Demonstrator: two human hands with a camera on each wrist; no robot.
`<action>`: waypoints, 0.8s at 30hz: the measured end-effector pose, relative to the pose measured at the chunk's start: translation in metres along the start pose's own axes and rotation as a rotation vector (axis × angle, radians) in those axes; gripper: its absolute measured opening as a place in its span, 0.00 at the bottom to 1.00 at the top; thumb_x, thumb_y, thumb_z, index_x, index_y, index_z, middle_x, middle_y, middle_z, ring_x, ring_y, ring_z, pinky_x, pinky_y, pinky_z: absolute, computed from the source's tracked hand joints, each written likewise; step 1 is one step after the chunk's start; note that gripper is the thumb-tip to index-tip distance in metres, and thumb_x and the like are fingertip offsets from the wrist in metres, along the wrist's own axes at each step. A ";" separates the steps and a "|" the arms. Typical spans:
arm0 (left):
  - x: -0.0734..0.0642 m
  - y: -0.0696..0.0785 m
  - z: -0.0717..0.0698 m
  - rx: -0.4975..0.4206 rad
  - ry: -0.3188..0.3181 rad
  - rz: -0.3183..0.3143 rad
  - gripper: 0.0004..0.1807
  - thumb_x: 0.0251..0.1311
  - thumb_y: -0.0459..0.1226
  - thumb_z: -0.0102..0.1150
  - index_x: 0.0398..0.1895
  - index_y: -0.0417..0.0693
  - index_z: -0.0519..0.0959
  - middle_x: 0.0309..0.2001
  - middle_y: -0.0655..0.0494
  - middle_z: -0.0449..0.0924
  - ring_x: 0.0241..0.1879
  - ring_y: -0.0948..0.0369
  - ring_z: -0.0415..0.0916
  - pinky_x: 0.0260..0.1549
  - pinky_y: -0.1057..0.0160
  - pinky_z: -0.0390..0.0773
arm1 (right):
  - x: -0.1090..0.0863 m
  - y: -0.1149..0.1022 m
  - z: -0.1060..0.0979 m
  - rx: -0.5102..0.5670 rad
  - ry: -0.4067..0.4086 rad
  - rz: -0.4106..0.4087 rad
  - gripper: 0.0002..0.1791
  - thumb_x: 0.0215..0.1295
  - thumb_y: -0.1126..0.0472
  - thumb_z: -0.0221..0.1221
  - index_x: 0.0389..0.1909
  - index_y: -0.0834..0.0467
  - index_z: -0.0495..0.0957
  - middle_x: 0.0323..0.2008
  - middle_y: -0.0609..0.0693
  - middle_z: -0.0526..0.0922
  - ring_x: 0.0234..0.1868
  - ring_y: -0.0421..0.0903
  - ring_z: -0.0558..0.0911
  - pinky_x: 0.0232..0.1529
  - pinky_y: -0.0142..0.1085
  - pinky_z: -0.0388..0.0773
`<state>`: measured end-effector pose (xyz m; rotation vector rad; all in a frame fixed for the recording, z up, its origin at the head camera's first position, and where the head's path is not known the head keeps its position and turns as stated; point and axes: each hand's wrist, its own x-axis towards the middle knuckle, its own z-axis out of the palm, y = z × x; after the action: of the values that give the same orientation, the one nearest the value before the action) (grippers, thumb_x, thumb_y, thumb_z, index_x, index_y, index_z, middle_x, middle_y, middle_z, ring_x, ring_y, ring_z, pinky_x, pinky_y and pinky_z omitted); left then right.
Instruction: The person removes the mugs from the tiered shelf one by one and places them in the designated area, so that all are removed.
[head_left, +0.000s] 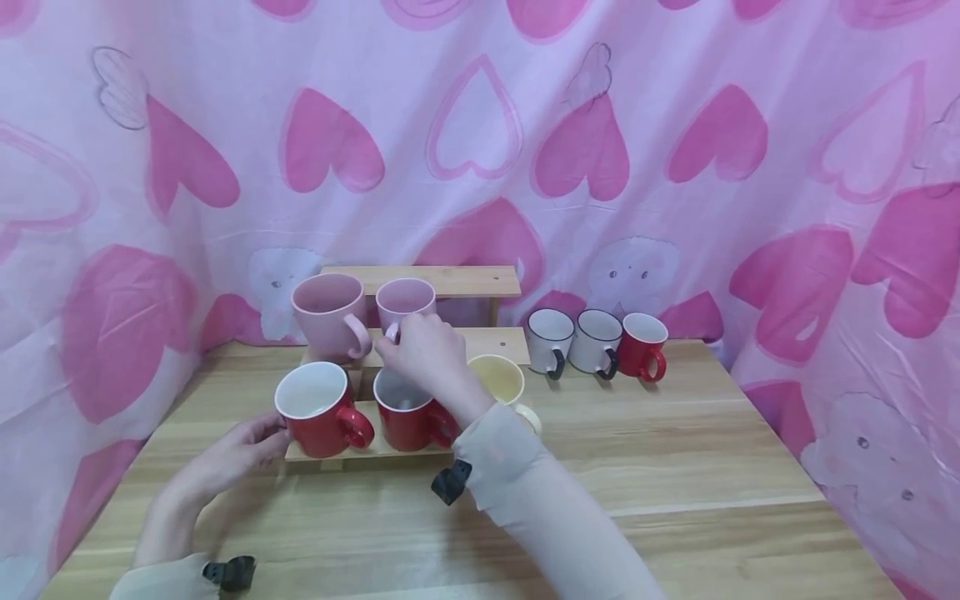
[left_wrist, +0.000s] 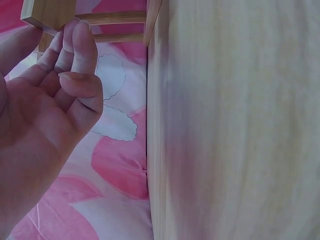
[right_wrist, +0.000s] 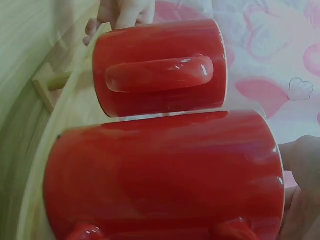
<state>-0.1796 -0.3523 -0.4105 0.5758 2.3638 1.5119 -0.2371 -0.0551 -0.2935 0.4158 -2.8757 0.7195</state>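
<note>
A stepped wooden rack (head_left: 495, 340) bears several mugs. At the left end of its front step, my left hand (head_left: 240, 454) grips the board (left_wrist: 52, 15) between thumb and bent fingers. My right hand (head_left: 427, 350) reaches over the front row and pinches the handle of a pink mug (head_left: 406, 295) on the middle step. Left of that mug stands a larger pink mug (head_left: 324, 321). Along the front step are a red mug (head_left: 311, 429), a second red mug (head_left: 401, 427) partly under my right forearm, and a cream mug (head_left: 501, 377). The right wrist view shows both red mugs close up.
Right of the rack, two white mugs with black handles (head_left: 551, 337) and a red mug (head_left: 637, 342) stand in a row on the wooden table (head_left: 675, 467). The rack's top step (head_left: 450, 279) is behind the pink mugs. A heart-patterned curtain (head_left: 480, 100) hangs behind.
</note>
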 end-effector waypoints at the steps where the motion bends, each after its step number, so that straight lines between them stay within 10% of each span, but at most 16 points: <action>1: 0.000 0.000 0.000 0.005 0.002 0.003 0.18 0.76 0.36 0.42 0.56 0.25 0.65 0.45 0.42 0.74 0.32 0.52 0.77 0.35 0.59 0.79 | 0.001 0.001 -0.001 0.007 -0.004 0.009 0.23 0.64 0.44 0.57 0.14 0.50 0.72 0.15 0.46 0.73 0.24 0.44 0.76 0.23 0.39 0.71; 24: -0.001 -0.001 0.003 0.009 0.033 -0.037 0.20 0.76 0.37 0.43 0.59 0.28 0.65 0.47 0.42 0.74 0.37 0.57 0.75 0.36 0.58 0.79 | 0.011 0.041 -0.029 0.442 -0.113 0.187 0.08 0.65 0.59 0.58 0.27 0.57 0.78 0.26 0.51 0.82 0.32 0.46 0.82 0.32 0.36 0.79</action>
<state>-0.1777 -0.3504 -0.4123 0.5099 2.3934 1.5068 -0.2579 -0.0091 -0.2832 0.2409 -2.8701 1.4169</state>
